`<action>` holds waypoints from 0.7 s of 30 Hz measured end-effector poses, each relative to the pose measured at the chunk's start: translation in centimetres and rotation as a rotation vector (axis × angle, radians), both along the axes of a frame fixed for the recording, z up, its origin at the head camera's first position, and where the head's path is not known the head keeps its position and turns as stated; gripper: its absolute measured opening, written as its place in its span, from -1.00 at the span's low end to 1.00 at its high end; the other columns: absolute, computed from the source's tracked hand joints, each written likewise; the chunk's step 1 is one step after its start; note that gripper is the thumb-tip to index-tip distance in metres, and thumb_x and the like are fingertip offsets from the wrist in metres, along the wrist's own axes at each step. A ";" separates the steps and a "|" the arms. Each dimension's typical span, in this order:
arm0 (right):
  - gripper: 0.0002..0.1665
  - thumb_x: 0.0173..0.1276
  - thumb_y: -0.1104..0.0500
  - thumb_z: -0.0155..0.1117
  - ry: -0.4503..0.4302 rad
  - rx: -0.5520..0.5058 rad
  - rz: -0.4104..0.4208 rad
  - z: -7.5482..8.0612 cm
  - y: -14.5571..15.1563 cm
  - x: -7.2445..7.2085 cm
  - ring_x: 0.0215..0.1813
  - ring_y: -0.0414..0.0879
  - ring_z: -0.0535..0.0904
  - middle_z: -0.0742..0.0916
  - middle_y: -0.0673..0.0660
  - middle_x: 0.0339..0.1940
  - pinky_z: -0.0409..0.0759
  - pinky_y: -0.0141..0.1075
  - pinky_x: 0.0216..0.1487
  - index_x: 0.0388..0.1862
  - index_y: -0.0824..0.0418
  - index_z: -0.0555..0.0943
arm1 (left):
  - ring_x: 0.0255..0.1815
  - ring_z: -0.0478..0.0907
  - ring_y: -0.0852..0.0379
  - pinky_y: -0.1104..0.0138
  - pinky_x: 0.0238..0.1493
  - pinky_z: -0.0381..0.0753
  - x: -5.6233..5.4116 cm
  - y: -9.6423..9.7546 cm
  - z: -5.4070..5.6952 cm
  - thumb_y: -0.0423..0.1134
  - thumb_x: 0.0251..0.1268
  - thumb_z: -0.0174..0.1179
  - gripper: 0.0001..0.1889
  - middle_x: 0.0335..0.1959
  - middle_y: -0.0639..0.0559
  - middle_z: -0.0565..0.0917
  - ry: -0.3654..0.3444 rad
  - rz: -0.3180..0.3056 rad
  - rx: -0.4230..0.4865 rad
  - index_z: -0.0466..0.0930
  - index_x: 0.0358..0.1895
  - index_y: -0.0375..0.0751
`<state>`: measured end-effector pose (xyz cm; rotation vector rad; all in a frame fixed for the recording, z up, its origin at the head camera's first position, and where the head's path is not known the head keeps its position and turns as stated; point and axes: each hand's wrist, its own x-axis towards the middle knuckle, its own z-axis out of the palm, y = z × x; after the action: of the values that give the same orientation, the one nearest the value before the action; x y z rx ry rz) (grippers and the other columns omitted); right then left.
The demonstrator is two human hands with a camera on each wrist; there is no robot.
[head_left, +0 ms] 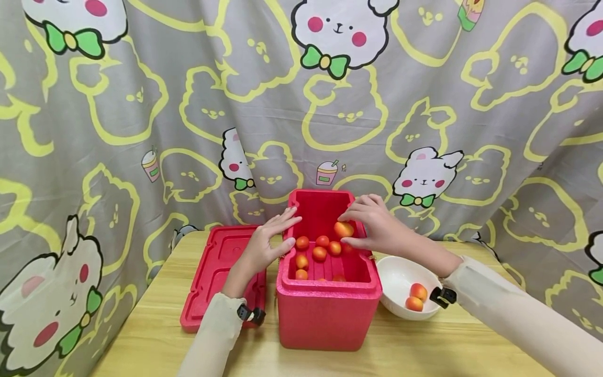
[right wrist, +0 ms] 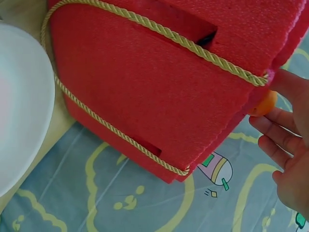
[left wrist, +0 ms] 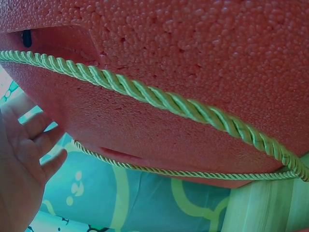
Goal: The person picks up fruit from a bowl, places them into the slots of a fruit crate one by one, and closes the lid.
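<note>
Red foam box, head view: the right hand pinches an orange-red fruit over its opening, the left hand, fingers outstretched, at the edge! Left wrist: twisted cord crosses the box's side. Right wrist: fruit pinched, white bowl nearby.

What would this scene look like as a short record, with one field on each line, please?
red box: open, several fruits inside
left hand: at the box's left rim, fingers extended
right hand: pinches an orange-red fruit at the box opening
white bowl: right of the box, holding two fruits
red lid: on the table, left of the box
backdrop: grey curtain with cartoon animals
</note>
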<state>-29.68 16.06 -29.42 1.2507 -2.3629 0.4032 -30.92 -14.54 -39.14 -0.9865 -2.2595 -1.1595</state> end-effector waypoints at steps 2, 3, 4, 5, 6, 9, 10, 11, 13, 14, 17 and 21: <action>-0.50 -0.02 0.08 0.68 -0.002 0.020 -0.006 -0.1 -0.1 -0.1 0.06 -0.01 0.56 0.80 0.09 -0.09 0.34 0.12 0.25 -0.07 0.17 0.76 | 0.63 0.21 0.08 -0.15 0.59 0.18 0.0 0.0 0.0 -0.04 0.34 0.19 -0.42 0.55 -0.03 0.39 -0.003 -0.002 0.000 0.50 0.43 0.02; -0.49 -0.02 0.08 0.69 -0.004 0.028 -0.008 -0.2 -0.2 -0.2 0.07 -0.01 0.57 0.80 0.09 -0.09 0.34 0.13 0.27 -0.06 0.17 0.76 | 0.63 0.21 0.08 -0.16 0.59 0.18 0.0 0.0 0.0 -0.04 0.34 0.19 -0.42 0.55 -0.02 0.39 -0.001 -0.002 0.001 0.50 0.43 0.02; -0.49 -0.03 0.08 0.69 -0.007 0.032 -0.011 -0.3 -0.2 -0.2 0.07 -0.01 0.57 0.79 0.09 -0.09 0.35 0.14 0.27 -0.06 0.17 0.76 | 0.63 0.21 0.08 -0.15 0.59 0.18 0.0 0.0 0.0 -0.02 0.34 0.19 -0.42 0.55 0.01 0.38 -0.002 -0.001 0.000 0.50 0.43 0.02; -0.49 -0.03 0.08 0.69 -0.011 0.036 -0.011 -0.3 -0.3 -0.3 0.08 0.00 0.58 0.79 0.09 -0.10 0.35 0.15 0.28 -0.06 0.17 0.76 | 0.63 0.21 0.08 -0.15 0.59 0.18 0.0 -0.1 0.0 -0.01 0.34 0.19 -0.42 0.56 0.05 0.38 -0.002 0.000 -0.001 0.50 0.43 0.02; -0.48 -0.03 0.08 0.69 -0.014 0.041 -0.013 -0.4 -0.3 -0.4 0.08 0.00 0.58 0.79 0.09 -0.10 0.35 0.16 0.28 -0.06 0.17 0.76 | 0.63 0.21 0.08 -0.15 0.59 0.18 -0.1 -0.1 0.0 0.00 0.35 0.19 -0.42 0.56 0.07 0.37 -0.001 -0.001 -0.001 0.50 0.43 0.02; -0.48 -0.03 0.08 0.69 -0.023 0.055 -0.024 -0.6 -0.5 -0.3 0.09 0.00 0.57 0.79 0.09 -0.09 0.35 0.18 0.28 -0.05 0.17 0.76 | 0.63 0.22 0.08 -0.15 0.59 0.18 -0.1 0.0 0.0 0.02 0.35 0.19 -0.42 0.56 0.11 0.37 -0.002 -0.001 0.003 0.50 0.43 0.03; -0.47 -0.03 0.08 0.68 -0.023 0.060 -0.027 -0.6 -0.5 -0.3 0.09 0.00 0.57 0.78 0.09 -0.09 0.34 0.18 0.28 -0.04 0.17 0.76 | 0.63 0.21 0.09 -0.14 0.59 0.18 0.0 0.0 0.0 0.03 0.35 0.18 -0.42 0.56 0.13 0.37 -0.005 -0.001 0.004 0.50 0.43 0.04; -0.48 -0.03 0.07 0.68 -0.022 0.065 -0.030 -0.6 -0.5 -0.3 0.10 0.01 0.57 0.78 0.09 -0.09 0.34 0.18 0.28 -0.04 0.17 0.76 | 0.63 0.21 0.09 -0.14 0.59 0.18 0.0 0.0 0.0 0.03 0.35 0.18 -0.42 0.56 0.13 0.37 -0.005 -0.001 0.004 0.50 0.44 0.04; -0.47 -0.03 0.06 0.68 -0.021 0.072 -0.037 -0.7 -0.6 -0.3 0.10 0.01 0.57 0.78 0.09 -0.08 0.34 0.19 0.29 -0.04 0.17 0.76 | 0.63 0.22 0.07 -0.15 0.59 0.18 0.0 0.0 0.0 0.03 0.35 0.18 -0.42 0.56 0.13 0.37 -0.004 -0.002 0.004 0.50 0.44 0.04; -0.47 -0.03 0.06 0.68 -0.020 0.074 -0.040 -0.7 -0.6 -0.3 0.10 0.01 0.57 0.78 0.10 -0.08 0.33 0.19 0.29 -0.04 0.17 0.76 | 0.63 0.22 0.06 -0.15 0.59 0.18 0.0 0.0 0.0 0.04 0.36 0.18 -0.42 0.56 0.12 0.37 -0.002 -0.004 0.004 0.49 0.44 0.04; -0.46 -0.02 0.05 0.68 -0.019 0.078 -0.052 -0.7 -0.6 -0.3 0.10 0.03 0.58 0.79 0.10 -0.09 0.33 0.19 0.30 -0.03 0.18 0.76 | 0.63 0.22 0.03 -0.16 0.58 0.19 0.1 0.0 0.0 0.05 0.36 0.18 -0.41 0.56 0.08 0.37 0.003 -0.006 0.005 0.49 0.44 0.03; -0.46 -0.01 0.06 0.68 -0.011 0.090 -0.077 -0.7 -0.6 -0.3 0.11 0.05 0.57 0.80 0.12 -0.08 0.33 0.18 0.30 -0.02 0.20 0.77 | 0.63 0.22 0.03 -0.16 0.58 0.19 0.1 0.0 0.1 0.05 0.36 0.18 -0.41 0.56 0.06 0.38 0.004 -0.007 0.008 0.48 0.45 0.04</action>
<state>-30.02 15.46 -30.17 1.1945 -2.4541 0.2822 -30.78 -14.56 -39.06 -0.9934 -2.2484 -1.1681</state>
